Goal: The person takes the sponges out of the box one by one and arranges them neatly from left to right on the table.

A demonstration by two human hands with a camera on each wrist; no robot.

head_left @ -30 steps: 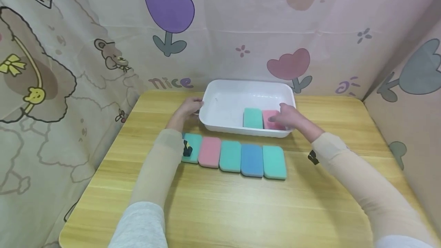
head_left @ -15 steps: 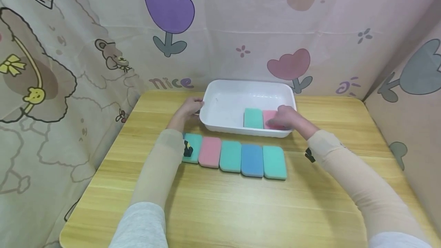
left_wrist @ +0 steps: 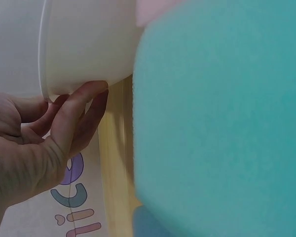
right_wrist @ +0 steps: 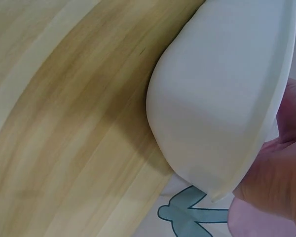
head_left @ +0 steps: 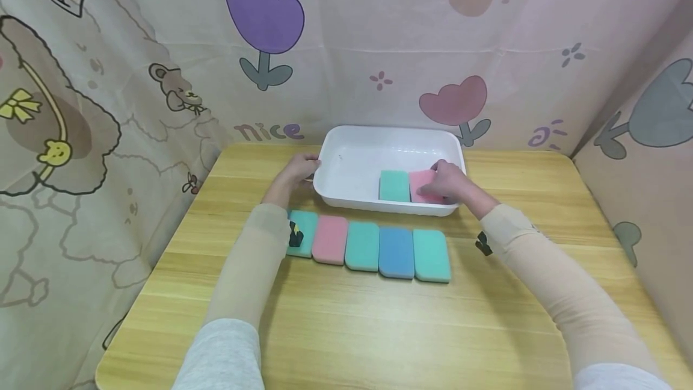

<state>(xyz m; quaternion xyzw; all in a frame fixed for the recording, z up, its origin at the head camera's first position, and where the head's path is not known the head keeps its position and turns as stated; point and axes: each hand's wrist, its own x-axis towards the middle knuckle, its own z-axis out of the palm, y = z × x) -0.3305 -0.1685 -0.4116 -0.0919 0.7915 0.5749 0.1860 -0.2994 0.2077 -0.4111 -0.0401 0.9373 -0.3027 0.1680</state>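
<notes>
A white tray (head_left: 346, 167) stands at the back of the table. My left hand (head_left: 299, 167) is at its left end; in the left wrist view the thumb and fingers of the left hand (left_wrist: 54, 123) pinch the tray's rim. Inside the tray, along its front wall, a green sponge (head_left: 394, 186) lies beside a pink sponge (head_left: 419, 182). My right hand (head_left: 452, 182) reaches over the tray's right end and grips the pink sponge, thumb on its face and fingers at its far right edge. In the right wrist view the tray wall hides most of the fingers.
In front of the tray lies a row of sponges: a green one (head_left: 304, 242) partly behind the left sleeve, a pink one (head_left: 330, 239), another green one (head_left: 362, 245), a blue one (head_left: 396, 251) and a green one (head_left: 431, 255) at right. A patterned cloth (head_left: 346, 35) hangs behind the table.
My right fingers have closed on the pink sponge in the tray. Both sponges there have shifted slightly left. The left hand stays at the tray's end.
</notes>
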